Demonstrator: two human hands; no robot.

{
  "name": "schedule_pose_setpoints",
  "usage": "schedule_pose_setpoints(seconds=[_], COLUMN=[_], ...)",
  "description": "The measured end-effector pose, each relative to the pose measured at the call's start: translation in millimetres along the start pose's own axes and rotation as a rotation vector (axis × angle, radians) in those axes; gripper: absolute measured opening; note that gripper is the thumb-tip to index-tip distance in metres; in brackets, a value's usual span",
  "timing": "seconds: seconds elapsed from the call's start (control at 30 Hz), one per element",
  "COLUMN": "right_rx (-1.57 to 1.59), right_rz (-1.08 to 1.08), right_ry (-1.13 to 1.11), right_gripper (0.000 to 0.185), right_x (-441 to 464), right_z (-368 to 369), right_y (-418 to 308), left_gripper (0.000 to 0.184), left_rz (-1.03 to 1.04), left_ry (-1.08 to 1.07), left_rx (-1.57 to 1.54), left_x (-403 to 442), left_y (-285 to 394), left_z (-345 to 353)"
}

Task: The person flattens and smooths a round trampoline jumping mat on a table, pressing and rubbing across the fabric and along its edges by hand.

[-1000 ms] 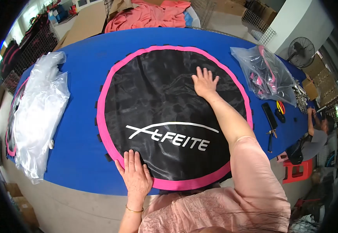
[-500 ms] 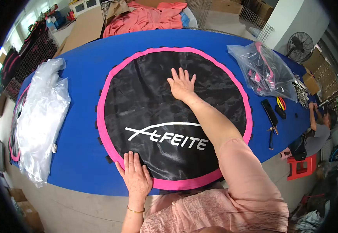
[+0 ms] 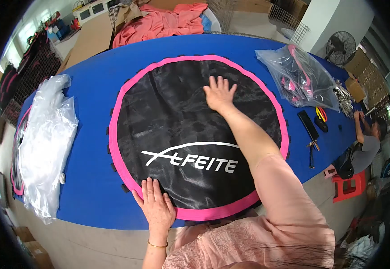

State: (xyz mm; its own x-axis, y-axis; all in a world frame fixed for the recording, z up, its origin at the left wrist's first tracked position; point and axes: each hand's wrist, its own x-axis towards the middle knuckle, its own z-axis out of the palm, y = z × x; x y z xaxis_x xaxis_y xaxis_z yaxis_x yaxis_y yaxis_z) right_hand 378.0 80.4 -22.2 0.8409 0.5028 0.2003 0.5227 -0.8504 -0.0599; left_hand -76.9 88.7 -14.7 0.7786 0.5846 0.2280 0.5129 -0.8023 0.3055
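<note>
A round black trampoline mat point(image 3: 177, 116) with a pink border lies flat on the blue table point(image 3: 92, 193). White lettering runs across its lower half, and small dark tabs stick out around its edge. My left hand point(image 3: 156, 206) rests flat over the pink border at the lower left, fingers reaching onto the black fabric. Stretched across the mat, my right hand point(image 3: 220, 95) lies spread on its upper right part. Neither hand grips anything. My right forearm covers part of the mat's right side.
Clear plastic bags point(image 3: 47, 148) lie over another pink-edged mat at the left. A plastic bag with pink pieces point(image 3: 302, 80), a black phone point(image 3: 308, 125), yellow-handled snips point(image 3: 321, 117) and metal parts point(image 3: 344, 101) sit at the right. A person point(image 3: 366, 148) works beyond, near a red stool point(image 3: 349, 186).
My right hand has slid a little to the right across the mat, fingers still spread. My left hand stays on the border. The view has shifted slightly.
</note>
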Motion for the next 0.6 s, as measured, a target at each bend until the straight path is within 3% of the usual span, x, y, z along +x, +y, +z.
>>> schedule_pose_setpoints(seconds=[0.2, 0.6], right_rx=[0.115, 0.008], right_rz=[-0.080, 0.139], right_ry=[-0.072, -0.067], right_gripper=[0.065, 0.068], right_x=[-18, -26], right_z=[-3, -10], right_y=[-47, 49], left_gripper=[0.051, 0.052], left_rz=[-0.002, -0.003], left_ry=[0.011, 0.017], left_rx=[0.024, 0.017], left_x=[-1, 1], left_y=[-1, 0], left_z=[2, 1])
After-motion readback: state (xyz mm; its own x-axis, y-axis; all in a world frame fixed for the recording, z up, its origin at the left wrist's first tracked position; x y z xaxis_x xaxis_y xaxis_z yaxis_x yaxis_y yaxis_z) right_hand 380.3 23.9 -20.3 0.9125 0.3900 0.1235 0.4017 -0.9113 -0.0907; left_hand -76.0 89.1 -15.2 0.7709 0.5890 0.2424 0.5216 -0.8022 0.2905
